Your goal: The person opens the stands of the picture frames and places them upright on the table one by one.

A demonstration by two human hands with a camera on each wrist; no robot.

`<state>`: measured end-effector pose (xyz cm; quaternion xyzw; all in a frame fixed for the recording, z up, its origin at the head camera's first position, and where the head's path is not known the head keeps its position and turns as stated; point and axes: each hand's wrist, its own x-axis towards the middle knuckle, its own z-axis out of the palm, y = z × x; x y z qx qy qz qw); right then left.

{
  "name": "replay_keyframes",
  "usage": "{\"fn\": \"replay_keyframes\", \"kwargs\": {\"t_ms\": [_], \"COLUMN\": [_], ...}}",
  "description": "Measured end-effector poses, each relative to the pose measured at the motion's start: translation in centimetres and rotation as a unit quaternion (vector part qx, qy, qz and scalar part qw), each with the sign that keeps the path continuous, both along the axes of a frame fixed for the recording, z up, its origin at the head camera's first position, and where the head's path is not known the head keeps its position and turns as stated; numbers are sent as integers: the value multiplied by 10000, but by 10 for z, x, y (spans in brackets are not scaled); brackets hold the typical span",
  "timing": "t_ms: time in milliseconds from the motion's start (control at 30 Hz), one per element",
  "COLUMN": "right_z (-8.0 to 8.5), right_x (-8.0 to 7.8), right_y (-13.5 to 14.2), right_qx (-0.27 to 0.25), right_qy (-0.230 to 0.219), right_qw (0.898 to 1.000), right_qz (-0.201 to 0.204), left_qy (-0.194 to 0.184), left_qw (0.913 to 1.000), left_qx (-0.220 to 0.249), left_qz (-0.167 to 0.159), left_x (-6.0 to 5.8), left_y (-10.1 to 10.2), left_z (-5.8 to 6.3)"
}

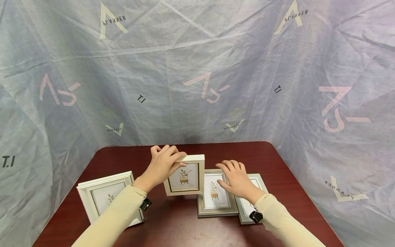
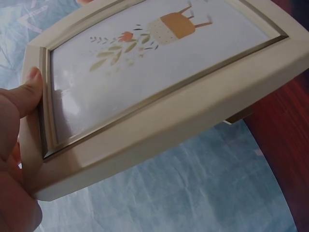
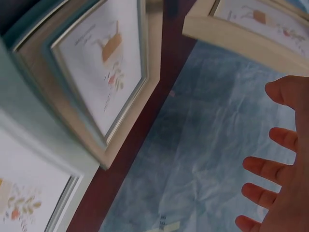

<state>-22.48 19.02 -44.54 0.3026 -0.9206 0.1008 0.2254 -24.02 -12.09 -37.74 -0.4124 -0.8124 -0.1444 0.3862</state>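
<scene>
My left hand (image 1: pixel 163 166) grips a cream picture frame (image 1: pixel 201 178) by its top edge, thumb on the front and fingers over the back. This frame has a gold inner edge around a potted-plant print (image 2: pixel 176 26), and it is held upright above the table. In the left wrist view the thumb (image 2: pixel 30 94) presses on its border. My right hand (image 1: pixel 236 178), fingers spread and holding nothing, hovers over a beige frame (image 1: pixel 217 212) with a silver inner edge. Partly under my right forearm lies a pale green frame (image 1: pixel 261 181), overlapping the beige one in this view.
A white frame (image 1: pixel 87 195) leans upright at the left of the dark red table (image 1: pixel 172 223), partly hidden by my left forearm. Grey printed cloth (image 1: pixel 172 113) hangs behind the table and along both sides.
</scene>
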Motion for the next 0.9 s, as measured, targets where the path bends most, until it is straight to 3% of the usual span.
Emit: {"fn": "replay_keyframes", "kwargs": {"t_ms": [400,900], "right_z": [0,-9], "right_x": [7,5], "right_y": [-34,-51], "right_qx": [-105,-353], "right_qy": [93,1195], "right_qw": [9990,9916], "right_qz": [420,339], "left_qy": [-56,-19], "left_qw": [10000,9999], "left_qx": [-36,129], "left_qz": [-49,33], "left_x": [-1,0], "left_y": [3,6], "left_z": [2,5]}}
